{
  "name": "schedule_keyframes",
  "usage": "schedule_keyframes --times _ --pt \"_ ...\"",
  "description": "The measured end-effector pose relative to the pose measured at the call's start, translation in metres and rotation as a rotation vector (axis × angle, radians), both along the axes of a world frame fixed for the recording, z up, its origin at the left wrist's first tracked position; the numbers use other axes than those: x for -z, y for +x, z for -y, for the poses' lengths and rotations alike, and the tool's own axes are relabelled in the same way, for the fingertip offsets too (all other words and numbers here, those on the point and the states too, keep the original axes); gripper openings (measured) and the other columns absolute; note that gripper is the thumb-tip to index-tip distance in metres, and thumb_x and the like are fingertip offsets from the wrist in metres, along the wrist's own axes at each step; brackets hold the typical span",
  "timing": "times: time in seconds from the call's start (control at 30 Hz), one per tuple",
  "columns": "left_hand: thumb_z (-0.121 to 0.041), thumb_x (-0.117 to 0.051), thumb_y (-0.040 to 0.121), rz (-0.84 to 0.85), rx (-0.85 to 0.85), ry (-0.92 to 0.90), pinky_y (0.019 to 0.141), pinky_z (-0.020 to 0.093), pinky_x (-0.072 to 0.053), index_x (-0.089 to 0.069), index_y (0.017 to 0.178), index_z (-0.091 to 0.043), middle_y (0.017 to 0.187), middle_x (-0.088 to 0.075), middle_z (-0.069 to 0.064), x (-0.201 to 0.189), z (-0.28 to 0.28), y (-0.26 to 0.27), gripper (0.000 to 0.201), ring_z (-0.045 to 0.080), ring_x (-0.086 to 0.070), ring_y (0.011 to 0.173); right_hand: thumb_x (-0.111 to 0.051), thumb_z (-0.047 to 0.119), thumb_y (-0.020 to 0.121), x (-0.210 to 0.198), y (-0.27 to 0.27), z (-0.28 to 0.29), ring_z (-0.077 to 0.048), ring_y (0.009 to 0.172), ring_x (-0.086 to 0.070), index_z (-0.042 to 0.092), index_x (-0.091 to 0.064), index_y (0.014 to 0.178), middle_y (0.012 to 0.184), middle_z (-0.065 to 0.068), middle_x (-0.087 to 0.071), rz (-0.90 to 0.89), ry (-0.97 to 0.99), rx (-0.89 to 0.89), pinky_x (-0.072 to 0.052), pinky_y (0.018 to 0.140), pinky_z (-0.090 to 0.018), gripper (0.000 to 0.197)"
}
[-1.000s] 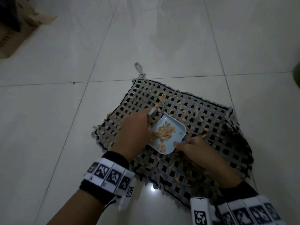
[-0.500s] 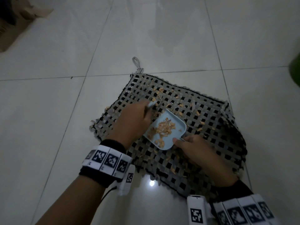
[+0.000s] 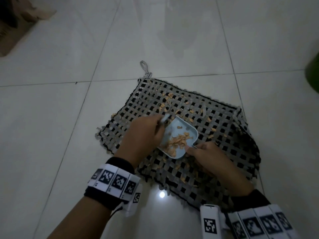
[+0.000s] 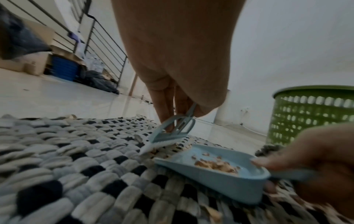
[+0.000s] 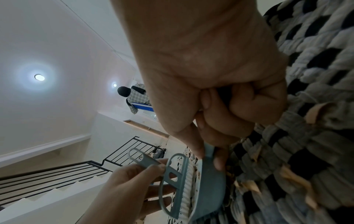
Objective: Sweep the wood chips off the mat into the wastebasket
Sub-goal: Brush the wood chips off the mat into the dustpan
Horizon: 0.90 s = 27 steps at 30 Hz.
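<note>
A grey and black woven mat (image 3: 224, 128) (image 4: 67, 159) (image 5: 316, 106) lies on the tiled floor, with tan wood chips (image 3: 170, 97) scattered over it. My left hand (image 3: 146, 133) (image 4: 178, 97) (image 5: 134, 181) pinches the handle of a small light blue brush (image 4: 172, 133) (image 5: 178, 181) whose white bristles touch the mat at the open front lip of a light blue dustpan (image 3: 179, 131) (image 4: 216, 174) (image 5: 208, 192). My right hand (image 3: 205, 152) (image 5: 220, 121) (image 4: 316, 159) grips the dustpan's handle. A pile of chips (image 3: 177, 144) (image 4: 216, 165) lies inside the pan. A green perforated wastebasket (image 4: 310, 112) (image 3: 313, 73) stands to the right, off the mat.
A cardboard box (image 3: 19, 19) sits on the floor at the far left. A black stair railing (image 4: 99, 50) with boxes and dark bags beneath it stands behind the mat. White tiled floor (image 3: 51, 118) surrounds the mat. A person (image 5: 134, 97) stands far off.
The brush in my left hand has swept along the pan's front lip. The chip pile has slid toward the pan's handle end. The right hand holds the pan nearly still.
</note>
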<state>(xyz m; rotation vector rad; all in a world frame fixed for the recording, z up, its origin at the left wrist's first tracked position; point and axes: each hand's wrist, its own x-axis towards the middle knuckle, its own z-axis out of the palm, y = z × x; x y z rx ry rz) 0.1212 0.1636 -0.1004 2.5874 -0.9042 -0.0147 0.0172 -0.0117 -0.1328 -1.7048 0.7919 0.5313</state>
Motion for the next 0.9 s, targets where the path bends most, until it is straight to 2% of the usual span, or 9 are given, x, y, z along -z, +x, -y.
schedule_keyframes --times 0.07,0.13,0.23,0.3,0.37,0.47,0.57,0.73,0.9 --pt "-0.032 -0.051 0.101 -0.02 0.061 -0.003 0.042 0.021 -0.039 -0.07 0.095 -0.013 0.064 -0.063 -0.002 -0.001 0.002 -0.005 0.027 0.01 -0.054 0.049 -0.066 0.04 0.09 -0.003 0.001 0.001 -0.024 0.048 -0.045 -0.004 -0.073 0.089 0.051 -0.009 -0.048 0.005 0.017 -0.007 -0.033 0.051 -0.026 0.045" --pt "-0.036 -0.05 0.1 -0.032 0.027 -0.05 0.04 0.018 -0.039 -0.072 0.091 -0.01 0.061 -0.066 -0.001 -0.005 0.004 -0.002 0.036 0.01 -0.056 0.046 -0.066 0.042 0.09 -0.005 0.002 0.001 -0.032 0.067 -0.061 0.007 -0.077 0.084 0.078 -0.023 -0.068 0.015 0.037 0.004 -0.039 0.059 -0.028 0.036" --pt "-0.029 -0.057 0.098 -0.043 -0.115 -0.243 0.038 0.015 -0.036 -0.076 0.091 -0.012 0.058 -0.065 0.001 -0.018 0.001 0.017 0.026 0.01 -0.054 0.043 -0.065 0.044 0.09 -0.012 0.007 0.0 -0.03 0.081 -0.066 0.013 -0.078 0.081 0.099 -0.021 -0.072 0.035 0.081 0.042 -0.047 0.068 -0.03 0.034" --pt "-0.031 -0.054 0.097 -0.03 -0.209 -0.314 0.043 0.033 -0.049 -0.075 0.098 -0.02 0.065 -0.069 0.004 -0.028 -0.002 0.034 0.024 0.015 -0.06 0.049 -0.064 0.045 0.091 -0.016 0.016 -0.001 -0.023 0.078 -0.066 0.016 -0.078 0.079 0.092 -0.012 -0.074 0.067 0.095 0.061 -0.051 0.073 -0.031 0.035" --pt "-0.028 -0.053 0.098 -0.022 -0.273 -0.297 0.056 0.039 -0.054 -0.073 0.105 -0.026 0.077 -0.071 0.0 -0.032 -0.005 0.053 0.021 0.019 -0.065 0.065 -0.063 0.045 0.091 -0.019 0.028 -0.003 -0.023 0.088 -0.069 0.017 -0.078 0.079 0.098 -0.009 -0.075 0.124 0.077 0.056 -0.053 0.083 -0.031 0.035" --pt "-0.025 -0.048 0.102 -0.038 -0.328 -0.265 0.071 0.04 -0.057 -0.068 0.112 -0.022 0.09 -0.069 -0.007 -0.03 -0.008 0.086 0.023 0.017 -0.067 0.079 -0.06 0.045 0.093 -0.021 0.051 -0.003 -0.022 0.069 -0.069 0.013 -0.077 0.083 0.084 -0.011 -0.075 0.169 0.036 0.024 -0.055 0.066 -0.03 0.038" --pt "-0.027 -0.043 0.104 -0.049 -0.36 -0.231 0.077 0.037 -0.056 -0.067 0.118 -0.019 0.1 -0.071 0.002 -0.022 -0.009 0.116 0.029 0.021 -0.067 0.086 -0.056 0.043 0.096 -0.021 0.071 -0.004 -0.006 0.035 -0.043 0.003 -0.075 0.089 0.045 0.004 -0.052 0.178 -0.008 0.009 -0.033 0.039 -0.013 0.044" --pt "-0.023 -0.044 0.105 -0.063 -0.345 -0.17 0.079 0.036 -0.053 -0.067 0.118 -0.014 0.105 -0.071 0.009 -0.002 -0.001 0.151 0.028 0.026 -0.066 0.091 -0.058 0.042 0.095 -0.007 0.103 -0.012 -0.019 0.041 -0.033 -0.011 -0.069 0.091 0.048 -0.006 -0.041 0.239 -0.102 -0.055 -0.025 0.034 -0.015 0.054" --pt "-0.022 -0.042 0.105 -0.009 -0.305 -0.086 0.078 0.047 -0.053 -0.064 0.115 -0.006 0.101 -0.07 0.016 0.01 0.007 0.171 0.029 0.033 -0.065 0.088 -0.057 0.047 0.094 0.011 0.121 -0.015 -0.019 0.044 -0.035 -0.006 -0.069 0.086 0.045 0.0 -0.037 0.219 -0.141 -0.049 -0.025 0.035 -0.016 0.055"
